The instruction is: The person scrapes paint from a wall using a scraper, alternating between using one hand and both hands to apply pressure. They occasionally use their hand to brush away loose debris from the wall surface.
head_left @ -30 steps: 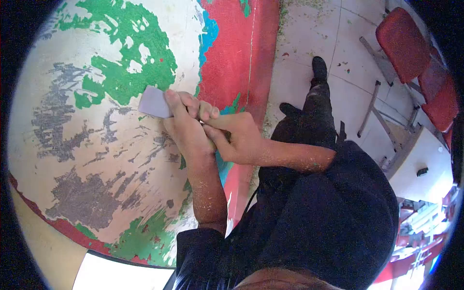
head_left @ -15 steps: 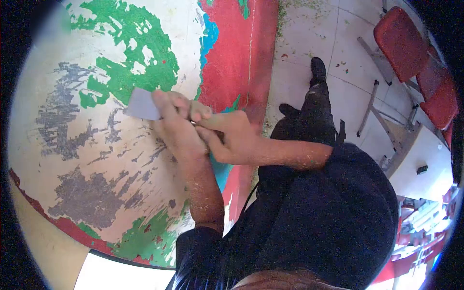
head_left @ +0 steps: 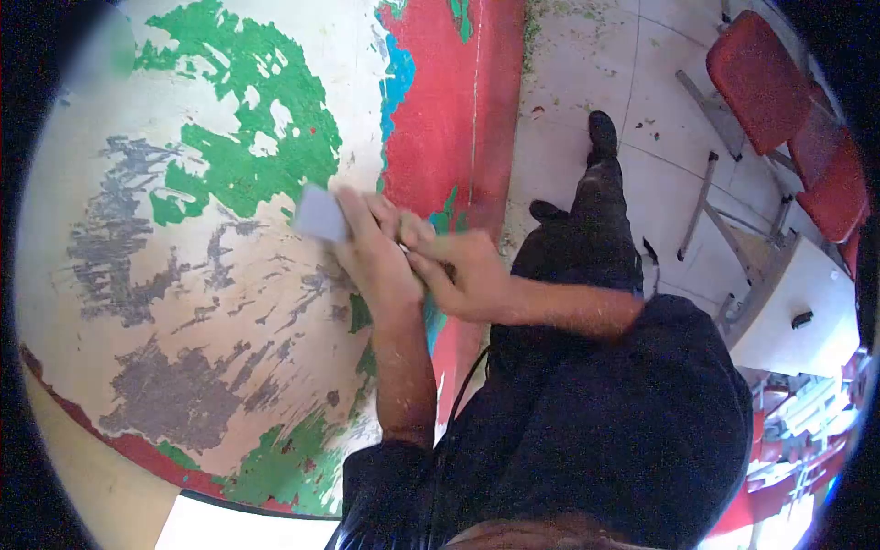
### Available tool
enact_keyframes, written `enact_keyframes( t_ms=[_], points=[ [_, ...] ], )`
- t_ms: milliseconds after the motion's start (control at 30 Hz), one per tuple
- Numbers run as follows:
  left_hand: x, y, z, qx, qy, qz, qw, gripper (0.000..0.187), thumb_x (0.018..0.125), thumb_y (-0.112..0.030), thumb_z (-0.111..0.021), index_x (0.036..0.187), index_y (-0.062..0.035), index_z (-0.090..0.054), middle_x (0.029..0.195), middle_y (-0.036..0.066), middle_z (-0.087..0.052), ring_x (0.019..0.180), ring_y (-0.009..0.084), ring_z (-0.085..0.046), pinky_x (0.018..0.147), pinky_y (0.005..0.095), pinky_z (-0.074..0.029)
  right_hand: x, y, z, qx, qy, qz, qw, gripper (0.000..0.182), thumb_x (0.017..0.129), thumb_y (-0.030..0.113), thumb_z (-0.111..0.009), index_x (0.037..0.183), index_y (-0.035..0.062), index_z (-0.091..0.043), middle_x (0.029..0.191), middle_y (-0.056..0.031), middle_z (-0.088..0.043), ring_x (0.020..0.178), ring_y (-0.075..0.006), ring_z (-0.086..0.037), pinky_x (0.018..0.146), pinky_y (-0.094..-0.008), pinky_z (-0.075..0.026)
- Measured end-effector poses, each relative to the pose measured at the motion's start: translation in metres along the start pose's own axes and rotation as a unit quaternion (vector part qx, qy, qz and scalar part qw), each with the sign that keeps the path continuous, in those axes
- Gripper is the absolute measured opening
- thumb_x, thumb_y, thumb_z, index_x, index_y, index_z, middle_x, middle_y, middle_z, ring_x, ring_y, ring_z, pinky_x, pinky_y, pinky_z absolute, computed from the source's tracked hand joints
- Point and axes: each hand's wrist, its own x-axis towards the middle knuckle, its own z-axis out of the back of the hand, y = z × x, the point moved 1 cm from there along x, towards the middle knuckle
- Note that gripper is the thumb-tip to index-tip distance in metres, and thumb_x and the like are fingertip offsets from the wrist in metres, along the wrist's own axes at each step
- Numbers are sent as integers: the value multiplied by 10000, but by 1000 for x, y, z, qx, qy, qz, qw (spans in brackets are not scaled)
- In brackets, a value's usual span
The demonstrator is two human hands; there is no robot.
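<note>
A scraper with a flat grey blade [head_left: 320, 214] rests against the wall's painted surface [head_left: 247, 119], which bears patches of green, grey, white and red. My left hand [head_left: 380, 261] is closed around the scraper close behind the blade, its fingers pressed together. Just to the right, my right hand [head_left: 469, 266] is closed at the rear end of the tool, touching my left hand. The handle is mostly hidden by the fingers. The blade is slightly blurred, at the lower edge of the green patch.
A red band [head_left: 440, 110] runs down the painted surface's right side. Small green flakes lie on the tiled floor [head_left: 674, 110] around my dark shoes [head_left: 601, 136]. Red chairs [head_left: 756, 82] and a white-topped seat [head_left: 797, 307] stand at the right.
Both hands and the scraper have moved right and slightly down, away from the green patch's lower left part. Both hands keep their hold.
</note>
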Motion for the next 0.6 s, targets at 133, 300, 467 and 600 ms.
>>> enact_keyframes(
  t_ms=[133, 300, 467, 600],
  points=[
    [5, 2, 7, -5, 67, -9, 998, 455, 964, -378, -348, 603, -101, -323, 528, 0, -284, 427, 142, -344, 437, 319, -375, 5, 4, 0, -12, -22, 18, 1000, 151, 820, 79, -544, 941, 23, -614, 677, -223, -537, 585, -314, -606, 526, -362, -453],
    [23, 14, -2, -14, 78, 19, 997, 450, 953, -428, -364, 610, -145, -293, 532, -18, -254, 445, 117, -311, 416, 280, -308, 15, -1, 7, -14, -44, -10, 999, 136, 823, 52, -551, 925, -26, -594, 633, -217, -481, 534, -175, -572, 514, -325, -433],
    [28, 13, -5, -10, 74, 5, 997, 444, 959, -367, -369, 603, -106, -323, 508, 4, -288, 416, 152, -372, 435, 324, -387, 4, -3, 10, -23, -49, -22, 998, 225, 841, 54, -547, 1050, -20, -592, 720, -256, -528, 666, -91, -572, 587, -292, -472],
    [25, 5, -18, 8, 55, 29, 998, 441, 951, -393, -387, 617, -111, -322, 520, -1, -273, 438, 142, -361, 443, 313, -384, 22, -9, 10, 5, -45, -45, 998, 214, 858, 80, -528, 1039, -12, -597, 709, -251, -526, 645, -69, -520, 565, -294, -460]
  ],
)
